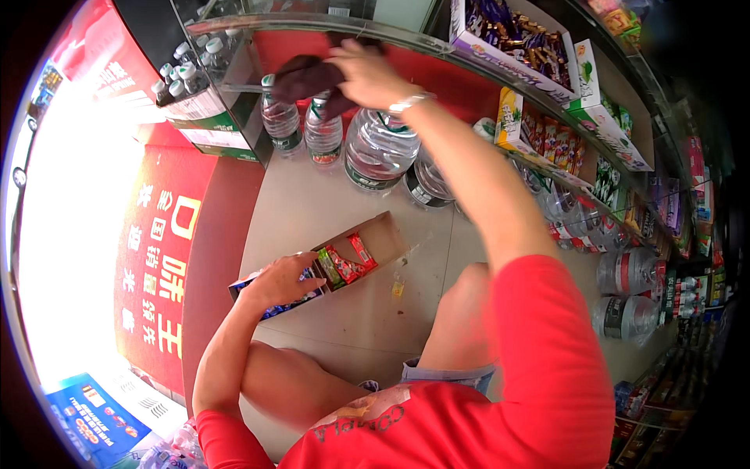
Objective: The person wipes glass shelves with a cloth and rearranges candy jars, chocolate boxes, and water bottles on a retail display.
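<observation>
My right hand (367,76) is stretched far forward, closed on a dark maroon cloth (306,78) at the glass shelf (328,23). Folds of the cloth hang over the tops of two water bottles, and the arm is a little blurred. Down on the floor, my left hand (273,283) lies over a long, narrow cardboard box (391,234), its thumb and fingers apart. Red packets (349,262) and a green one show in the box beside my fingertips. Dark blue packets (281,309) show at its near end, partly covered by the hand.
Large water jugs (381,150) and smaller bottles (323,133) stand under the shelf. Snack boxes (539,141) line the glass shelves at right. A red counter panel (164,258) rises at left. My bare knees (461,313) flank the tiled floor (351,313).
</observation>
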A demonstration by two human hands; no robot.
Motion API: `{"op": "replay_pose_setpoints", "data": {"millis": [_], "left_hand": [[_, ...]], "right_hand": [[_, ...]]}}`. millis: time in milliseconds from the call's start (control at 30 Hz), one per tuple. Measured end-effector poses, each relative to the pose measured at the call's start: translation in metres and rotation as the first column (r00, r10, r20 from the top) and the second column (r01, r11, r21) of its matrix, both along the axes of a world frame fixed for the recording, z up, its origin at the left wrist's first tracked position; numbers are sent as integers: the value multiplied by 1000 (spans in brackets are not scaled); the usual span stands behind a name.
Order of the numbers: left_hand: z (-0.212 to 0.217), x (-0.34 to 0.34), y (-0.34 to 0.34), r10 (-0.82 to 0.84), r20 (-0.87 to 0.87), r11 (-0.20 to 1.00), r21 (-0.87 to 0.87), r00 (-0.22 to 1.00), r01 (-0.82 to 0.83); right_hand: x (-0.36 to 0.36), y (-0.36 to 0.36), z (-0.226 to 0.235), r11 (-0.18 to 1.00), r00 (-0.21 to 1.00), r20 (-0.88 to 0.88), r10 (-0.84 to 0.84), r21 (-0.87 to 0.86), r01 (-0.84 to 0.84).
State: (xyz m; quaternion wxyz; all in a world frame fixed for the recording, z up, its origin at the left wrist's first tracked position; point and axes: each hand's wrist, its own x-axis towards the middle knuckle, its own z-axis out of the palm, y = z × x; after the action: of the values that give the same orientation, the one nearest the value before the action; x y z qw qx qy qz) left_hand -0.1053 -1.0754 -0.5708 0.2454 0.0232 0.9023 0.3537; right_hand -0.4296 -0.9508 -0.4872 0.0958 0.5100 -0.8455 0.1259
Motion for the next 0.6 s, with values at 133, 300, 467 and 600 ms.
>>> {"op": "replay_pose_setpoints", "data": {"millis": [133, 300, 467, 600], "left_hand": [[-2, -5, 5, -71, 25, 997, 39, 997, 70], [-5, -14, 8, -102, 70, 994, 58, 992, 98], [4, -19, 12, -71, 37, 992, 111, 997, 67], [-4, -14, 6, -65, -31, 996, 61, 997, 67]], "right_hand": [[-9, 140, 12, 954, 956, -5, -294, 55, 294], [15, 177, 28, 704, 798, -352, -489, 381, 599], [-12, 119, 16, 918, 935, -94, -341, -246, 310], [-16, 59, 4, 963, 990, 17, -141, -229, 141]]}}
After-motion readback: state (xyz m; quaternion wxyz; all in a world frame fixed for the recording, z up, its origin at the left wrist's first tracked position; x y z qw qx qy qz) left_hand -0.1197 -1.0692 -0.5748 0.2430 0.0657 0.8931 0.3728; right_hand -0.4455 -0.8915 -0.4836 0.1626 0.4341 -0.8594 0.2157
